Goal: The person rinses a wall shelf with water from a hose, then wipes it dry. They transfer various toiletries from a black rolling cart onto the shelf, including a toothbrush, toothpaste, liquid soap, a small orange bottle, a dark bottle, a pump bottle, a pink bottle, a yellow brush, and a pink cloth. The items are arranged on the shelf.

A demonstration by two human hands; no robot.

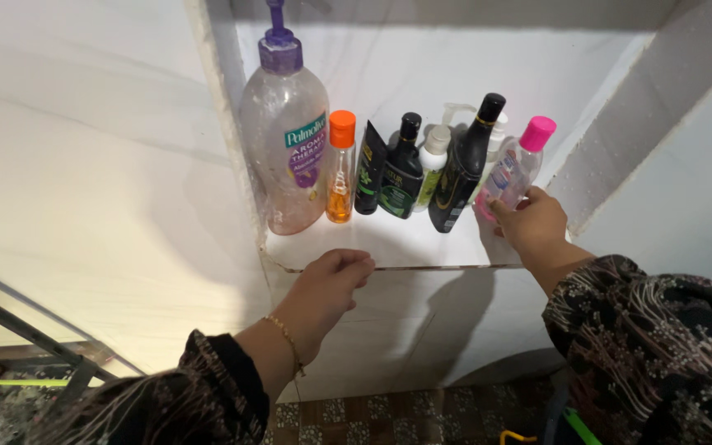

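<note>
Seven bottles stand in a row on the white shelf [389,243] of a wall niche, seen from my head camera. From the left: a big clear pump bottle [284,140] with a purple top, a slim orange-capped bottle [340,169], a dark tube [368,169], a black bottle with a green label [401,173], a white bottle [432,165], a tall black bottle [463,169], and a small clear bottle with a pink cap [517,169]. A white pump head shows behind the tall black bottle. The bottles stand very close, most of them touching their neighbour, so the tall black bottle is just beside the pink-capped one.

The front part of the shelf is bare up to its edge. The niche wall rises close on the left of the big pump bottle, and a slanted wall closes the right side, just behind my right hand.

My right hand [533,222] is at the right end of the row; its grip is closed around the lower part of the pink-capped bottle, thumb toward me. My left hand [331,284] is below the shelf edge, fingers curled loosely, the fingertips at the edge, holding nothing. A thin bracelet [288,338] is on this wrist, and both arms have dark patterned sleeves.
</note>
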